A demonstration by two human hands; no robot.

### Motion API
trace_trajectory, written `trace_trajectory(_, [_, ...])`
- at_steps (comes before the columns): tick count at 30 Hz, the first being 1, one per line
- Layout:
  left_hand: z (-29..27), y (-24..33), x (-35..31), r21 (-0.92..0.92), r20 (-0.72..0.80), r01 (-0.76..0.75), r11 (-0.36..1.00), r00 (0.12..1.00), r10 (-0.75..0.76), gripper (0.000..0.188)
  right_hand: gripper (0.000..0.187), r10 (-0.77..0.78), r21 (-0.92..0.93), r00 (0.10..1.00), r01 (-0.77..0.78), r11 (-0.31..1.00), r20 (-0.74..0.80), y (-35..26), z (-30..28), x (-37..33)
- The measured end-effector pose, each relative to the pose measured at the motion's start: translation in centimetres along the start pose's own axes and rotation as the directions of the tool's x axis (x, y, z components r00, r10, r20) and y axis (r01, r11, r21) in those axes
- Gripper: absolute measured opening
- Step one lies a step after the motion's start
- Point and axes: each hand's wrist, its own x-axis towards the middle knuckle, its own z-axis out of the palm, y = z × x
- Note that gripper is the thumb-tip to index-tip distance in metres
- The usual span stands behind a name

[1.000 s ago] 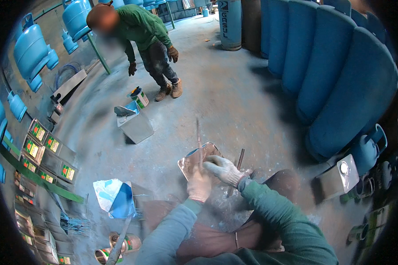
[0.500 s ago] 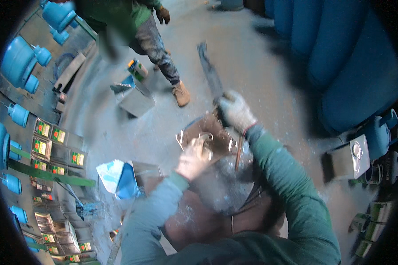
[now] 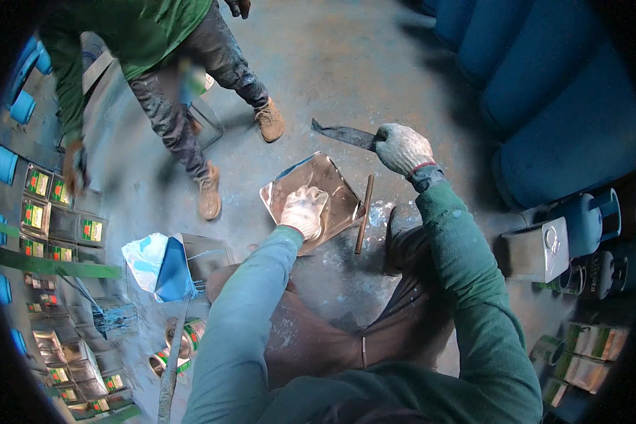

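A square metal tin (image 3: 343, 185) stands in front of me, its bare, shiny top facing up. My left hand (image 3: 303, 211), in a white knit glove, is closed on it, fingers curled over its top; the exact part gripped is hidden under the glove. My right hand (image 3: 404, 149), also gloved, is wrapped round the handle end of a long dark knife (image 3: 345, 136). The blade points left, beyond the tin's far corner and apart from it. Beside the tin's right corner is a brown rod (image 3: 364, 214).
A co-worker (image 3: 184, 78) stands at far left, one arm reaching down towards stacked tins (image 3: 49, 219). At left lies a blue-stained open tin (image 3: 169, 268). Large blue cylinders (image 3: 565, 134) line the right; another square tin (image 3: 537, 251) stands there. Round cans (image 3: 180, 346) lie lower left.
My right hand has swung the knife away from the tin, outward to the right; its blade now points left. My left hand stays on the tin. The co-worker has stepped closer and reaches down.
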Motion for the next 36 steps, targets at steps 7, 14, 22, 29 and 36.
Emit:
trace_trajectory(7, [1.9,-0.7,2.1,0.141,-0.266,0.011,0.990,0.964,0.027,0.025,0.029,-0.024,-0.043,0.997,0.021,0.999,-0.078,-0.2,0.0,0.1])
trace_trajectory(14, [1.5,-1.2,5.0,0.091,0.079,0.005,0.996,0.997,-0.012,0.035,0.029,-0.051,-0.113,0.996,0.043,0.993,-0.077,0.4,0.3,0.6])
trace_trajectory(22, [-0.2,-1.8,6.0,-0.146,0.274,0.135,0.980,0.957,-0.091,0.039,0.029,-0.017,-0.102,1.000,0.014,0.995,-0.026,0.6,0.5,0.9])
trace_trajectory(29, [0.1,-1.4,4.7,-0.152,0.219,0.194,0.969,0.963,-0.158,0.032,0.031,0.025,-0.178,0.998,-0.016,0.984,0.051,1.4,2.0,1.9])
trace_trajectory(36, [0.5,-1.2,3.8,-0.142,0.175,0.171,0.975,0.974,-0.145,0.034,0.031,0.032,-0.292,0.988,0.014,0.956,0.150,1.1,3.5,2.4])
